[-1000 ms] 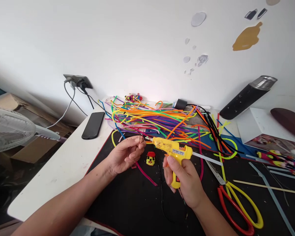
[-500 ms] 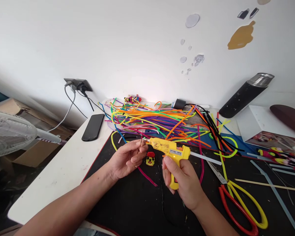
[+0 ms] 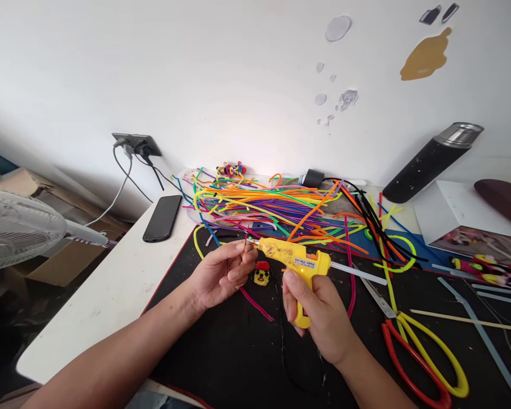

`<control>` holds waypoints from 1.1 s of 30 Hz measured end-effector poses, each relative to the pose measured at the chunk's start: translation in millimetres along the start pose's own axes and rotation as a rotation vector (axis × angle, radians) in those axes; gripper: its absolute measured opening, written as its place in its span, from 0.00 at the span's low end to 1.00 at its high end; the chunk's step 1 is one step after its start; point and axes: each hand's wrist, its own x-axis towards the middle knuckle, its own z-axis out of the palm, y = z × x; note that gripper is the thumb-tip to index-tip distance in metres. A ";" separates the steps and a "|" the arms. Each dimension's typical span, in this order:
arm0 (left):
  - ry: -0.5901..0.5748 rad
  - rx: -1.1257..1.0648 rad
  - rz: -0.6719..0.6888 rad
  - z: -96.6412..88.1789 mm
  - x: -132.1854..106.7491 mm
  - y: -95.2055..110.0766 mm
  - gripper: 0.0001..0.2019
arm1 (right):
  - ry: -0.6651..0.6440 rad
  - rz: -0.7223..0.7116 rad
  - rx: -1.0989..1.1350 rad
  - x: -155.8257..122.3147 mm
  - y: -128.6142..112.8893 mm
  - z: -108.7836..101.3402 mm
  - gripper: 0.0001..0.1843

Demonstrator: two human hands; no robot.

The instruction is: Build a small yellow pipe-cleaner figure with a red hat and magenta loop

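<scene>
My right hand (image 3: 317,312) is wrapped round the handle of a yellow glue gun (image 3: 283,254), with a clear glue stick (image 3: 360,274) poking out of its back. The gun's nozzle points left and meets the fingertips of my left hand (image 3: 221,275). Those fingers are pinched on a thin dark piece, too small to name, whose tip shows above the thumb. Just below the gun, on the black mat (image 3: 221,352), lies a small yellow face (image 3: 262,274) with a red top. A magenta pipe cleaner (image 3: 258,305) runs out beneath my left hand.
Behind my hands spreads a heap of coloured pipe cleaners (image 3: 264,207). Red-and-yellow scissors (image 3: 430,352) and a wooden stick (image 3: 464,320) lie at the right. A black flask (image 3: 428,165) leans by a white box (image 3: 443,218). A phone (image 3: 162,218) and fan (image 3: 21,227) are left.
The camera view has shifted slightly. Both hands keep their hold, and the nozzle stays at my left fingertips.
</scene>
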 end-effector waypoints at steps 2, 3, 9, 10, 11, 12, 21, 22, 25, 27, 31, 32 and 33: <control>0.000 -0.006 0.002 -0.4 -0.1 -0.2 0.08 | 0.001 0.001 -0.004 -0.2 -0.7 0.1 0.39; 0.000 -0.005 0.001 -0.5 -0.2 -0.3 0.08 | 0.001 0.002 -0.007 -0.5 -0.9 0.2 0.40; 0.007 0.012 -0.005 0.4 -0.7 -0.3 0.08 | 0.001 0.013 -0.016 -2.2 -1.4 0.6 0.40; 0.008 0.017 -0.006 0.6 -0.6 -0.2 0.08 | 0.002 0.012 -0.018 -2.2 -1.2 0.6 0.39; 0.008 0.022 -0.008 0.8 -0.5 -0.2 0.09 | 0.001 0.012 -0.019 -2.1 -1.0 0.5 0.39; 0.010 0.025 -0.008 0.8 -0.4 -0.2 0.09 | 0.001 0.010 -0.018 -1.9 -0.8 0.4 0.39; 0.023 0.065 0.002 0.3 -0.5 -0.3 0.10 | -0.009 0.009 -0.013 -1.0 -1.8 0.2 0.38; 0.025 0.070 0.003 0.3 -0.5 -0.3 0.10 | -0.010 0.009 -0.015 -1.2 -1.7 0.2 0.38; 0.018 0.070 0.000 -0.3 -0.7 -0.3 0.10 | -0.008 0.003 -0.031 -1.7 -0.7 -0.2 0.39; 0.006 0.070 -0.004 -0.9 -0.9 -0.1 0.10 | -0.007 -0.002 -0.044 -1.8 -0.3 -0.5 0.39; -0.006 0.071 -0.001 -1.2 -0.9 0.3 0.10 | -0.005 0.001 -0.033 -2.0 -1.5 -0.5 0.39; -0.006 0.068 0.000 -1.0 -0.8 0.4 0.11 | -0.005 0.004 -0.029 -2.1 -2.1 -0.3 0.38; -0.004 0.063 0.003 -0.8 -0.7 0.4 0.11 | -0.005 0.006 -0.027 -2.1 -2.5 -0.2 0.38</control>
